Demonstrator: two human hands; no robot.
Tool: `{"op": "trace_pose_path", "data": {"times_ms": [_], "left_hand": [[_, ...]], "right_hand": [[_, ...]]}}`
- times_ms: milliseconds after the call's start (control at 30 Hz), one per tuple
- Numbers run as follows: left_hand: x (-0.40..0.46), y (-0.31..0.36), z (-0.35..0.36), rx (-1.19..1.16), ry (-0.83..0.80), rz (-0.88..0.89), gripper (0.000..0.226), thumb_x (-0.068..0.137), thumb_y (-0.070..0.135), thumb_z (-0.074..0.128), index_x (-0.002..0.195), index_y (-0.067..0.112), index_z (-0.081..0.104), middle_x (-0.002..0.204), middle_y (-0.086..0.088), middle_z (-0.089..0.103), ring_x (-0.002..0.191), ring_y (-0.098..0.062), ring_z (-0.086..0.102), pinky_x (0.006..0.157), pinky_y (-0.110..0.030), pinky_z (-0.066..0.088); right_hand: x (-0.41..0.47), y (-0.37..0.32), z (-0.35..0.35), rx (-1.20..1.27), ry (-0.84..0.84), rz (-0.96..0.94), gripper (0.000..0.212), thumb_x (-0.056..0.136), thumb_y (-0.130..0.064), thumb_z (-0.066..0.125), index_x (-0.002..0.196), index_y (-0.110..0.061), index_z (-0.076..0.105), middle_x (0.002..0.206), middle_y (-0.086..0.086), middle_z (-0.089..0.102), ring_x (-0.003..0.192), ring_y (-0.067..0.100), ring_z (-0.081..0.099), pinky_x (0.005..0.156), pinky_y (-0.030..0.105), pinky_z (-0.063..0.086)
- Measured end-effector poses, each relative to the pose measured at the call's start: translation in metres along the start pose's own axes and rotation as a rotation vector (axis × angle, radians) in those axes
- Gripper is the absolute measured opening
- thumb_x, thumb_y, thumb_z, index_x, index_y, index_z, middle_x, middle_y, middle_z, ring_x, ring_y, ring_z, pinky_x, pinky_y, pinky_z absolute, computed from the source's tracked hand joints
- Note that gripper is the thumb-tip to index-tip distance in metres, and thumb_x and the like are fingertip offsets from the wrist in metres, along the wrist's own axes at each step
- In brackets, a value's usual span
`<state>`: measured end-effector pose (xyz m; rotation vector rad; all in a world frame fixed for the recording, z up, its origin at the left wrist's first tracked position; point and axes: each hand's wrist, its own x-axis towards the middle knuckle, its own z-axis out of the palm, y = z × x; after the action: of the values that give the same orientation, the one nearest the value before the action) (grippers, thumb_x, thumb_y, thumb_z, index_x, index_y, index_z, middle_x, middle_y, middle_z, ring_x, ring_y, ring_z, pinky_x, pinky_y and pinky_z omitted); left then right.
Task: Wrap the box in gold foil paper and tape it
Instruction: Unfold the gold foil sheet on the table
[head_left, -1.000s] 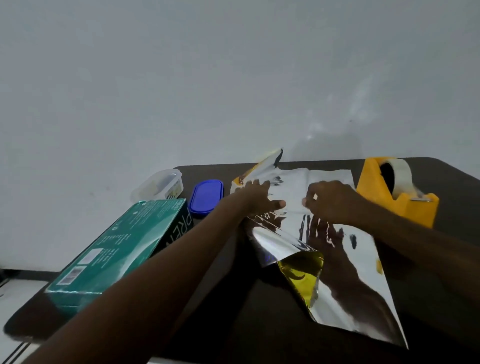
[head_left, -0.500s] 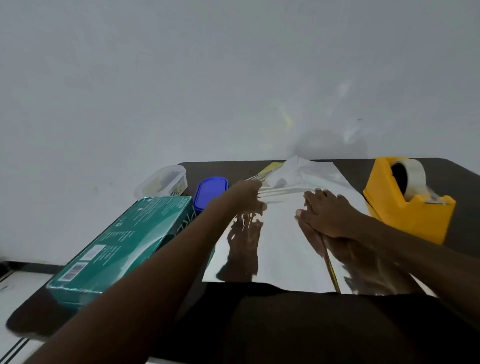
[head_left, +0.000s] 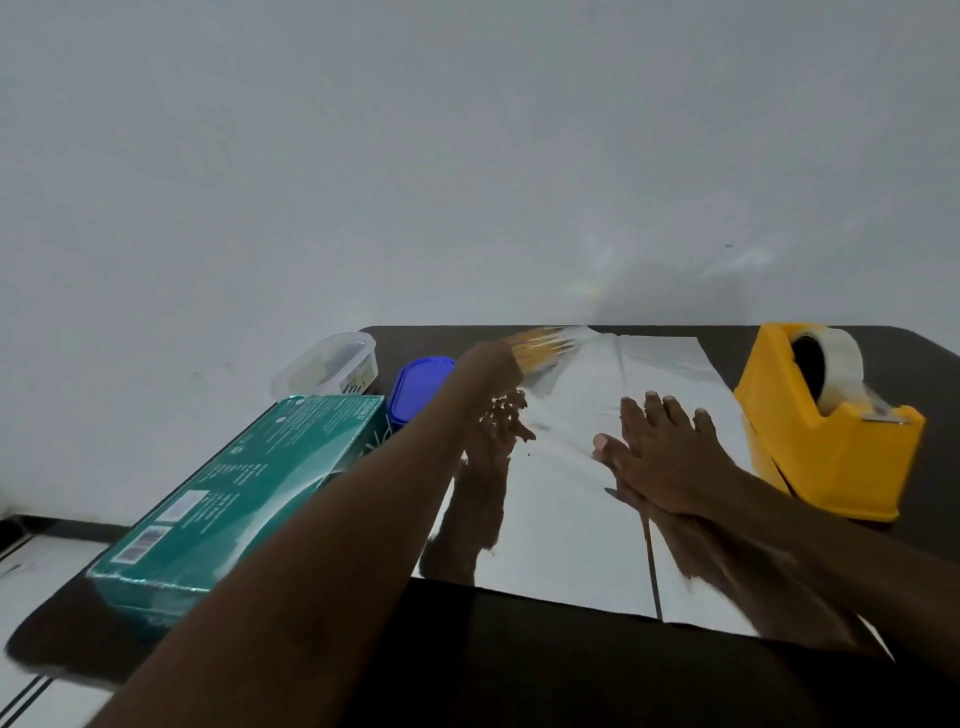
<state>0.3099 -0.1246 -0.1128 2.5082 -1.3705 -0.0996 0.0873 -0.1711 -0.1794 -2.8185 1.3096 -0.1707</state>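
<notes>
The step in hand looks to be spreading the foil sheet (head_left: 571, 499) flat on the dark table (head_left: 519, 670) before the box goes onto it. Taking the yellow tape dispenser (head_left: 826, 431) as the landmark, the sheet lies just to its left, shiny side up, its right edge close against the dispenser's base. The right hand (head_left: 660, 457) rests palm down on the sheet beside the dispenser, fingers straight and slightly spread, gripping nothing. The left hand (head_left: 493, 374) is farther left, at the sheet's far-left corner, where the gold side shows lifted and blurred; it seems to be at that corner, but whether its fingers pinch it cannot be told. The green box (head_left: 234, 499) sits well to the left of the dispenser, beyond the sheet and off it. To do this well, the person would likely keep the flat palm anchoring the middle while the other hand draws the corner outward and lays it down, smoothing from the centre so the creases (head_left: 621, 374) settle without tearing. The sheet probably slides easily.
</notes>
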Motion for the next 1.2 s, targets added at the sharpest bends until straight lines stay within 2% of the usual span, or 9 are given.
{"op": "trace_pose_path", "data": {"times_ms": [133,233,300,433,567,700,800,900,1200], "left_hand": [[-0.003,0.014,0.011,0.096,0.135,0.187,0.031,0.094,0.028,0.051,0.114,0.009,0.063,0.113,-0.009,0.066,0.105,-0.028,0.061,0.085,-0.034,0.049],[-0.014,0.027,0.034,0.153,-0.005,0.258,0.063,0.093,0.059,0.038,0.140,0.016,0.047,0.146,-0.012,0.046,0.135,-0.032,0.040,0.109,-0.050,0.033],[-0.020,0.024,0.046,0.216,-0.110,0.222,0.083,0.086,0.075,0.024,0.149,0.022,0.032,0.158,-0.013,0.024,0.146,-0.036,0.017,0.113,-0.060,0.017],[-0.029,0.016,0.049,0.165,-0.186,0.190,0.087,0.091,0.074,0.020,0.156,0.017,0.010,0.162,-0.014,0.003,0.150,-0.034,-0.002,0.117,-0.056,0.002],[-0.034,0.011,0.048,0.214,0.003,0.290,0.084,0.091,0.073,0.021,0.155,0.021,0.007,0.163,-0.012,-0.001,0.150,-0.030,-0.007,0.117,-0.053,0.000],[-0.036,0.004,0.057,0.305,-0.026,0.317,0.085,0.087,0.077,0.014,0.154,0.024,0.012,0.162,-0.015,0.000,0.149,-0.035,-0.007,0.116,-0.057,0.003],[-0.049,0.003,0.061,0.197,-0.063,0.229,0.087,0.091,0.073,0.015,0.156,0.014,0.007,0.162,-0.014,0.000,0.150,-0.031,-0.004,0.119,-0.052,0.003],[-0.059,0.001,0.061,0.198,-0.052,0.222,0.090,0.090,0.075,0.013,0.156,0.014,0.004,0.163,-0.012,-0.002,0.150,-0.029,-0.004,0.120,-0.050,0.003],[-0.075,-0.001,0.060,0.212,-0.046,0.230,0.093,0.087,0.078,0.011,0.156,0.017,0.003,0.163,-0.009,-0.001,0.151,-0.025,-0.003,0.121,-0.047,0.003]], "right_hand": [[0.003,0.000,0.005,-0.041,0.007,0.000,0.082,0.091,-0.070,0.005,0.157,-0.021,0.009,0.165,0.011,0.004,0.152,0.031,0.002,0.121,0.056,0.004],[0.004,0.001,0.003,-0.020,-0.011,-0.001,0.078,0.094,-0.067,0.011,0.158,-0.021,0.007,0.165,0.011,0.002,0.152,0.031,-0.001,0.121,0.056,0.001],[0.003,0.001,0.000,-0.026,-0.017,-0.019,0.078,0.095,-0.066,0.012,0.158,-0.020,0.007,0.165,0.012,0.002,0.152,0.031,-0.001,0.121,0.056,0.001],[0.002,0.002,-0.007,0.005,-0.096,-0.015,0.080,0.095,-0.067,0.013,0.158,-0.020,0.002,0.165,0.012,-0.003,0.152,0.031,-0.005,0.121,0.055,-0.001],[0.007,0.005,-0.018,-0.016,0.018,-0.027,0.071,0.099,-0.058,0.014,0.157,-0.018,0.005,0.165,0.012,-0.002,0.152,0.029,-0.003,0.122,0.051,-0.001],[0.017,0.005,-0.023,0.013,0.032,0.001,0.066,0.102,-0.053,0.020,0.157,-0.018,0.009,0.165,0.011,-0.002,0.152,0.029,-0.002,0.123,0.049,0.000],[0.020,0.010,-0.007,0.027,-0.016,0.002,0.072,0.099,-0.060,0.017,0.157,-0.019,0.009,0.165,0.011,0.000,0.152,0.030,0.000,0.122,0.053,0.001],[0.015,0.016,0.005,0.066,0.031,-0.027,0.098,0.082,-0.080,-0.002,0.157,-0.019,0.013,0.165,0.010,0.006,0.152,0.029,0.004,0.121,0.056,0.004],[0.005,0.018,0.006,-0.041,0.043,-0.042,0.107,0.069,-0.074,-0.016,0.157,-0.020,0.014,0.165,0.009,0.010,0.152,0.031,0.008,0.121,0.055,0.009]]}}
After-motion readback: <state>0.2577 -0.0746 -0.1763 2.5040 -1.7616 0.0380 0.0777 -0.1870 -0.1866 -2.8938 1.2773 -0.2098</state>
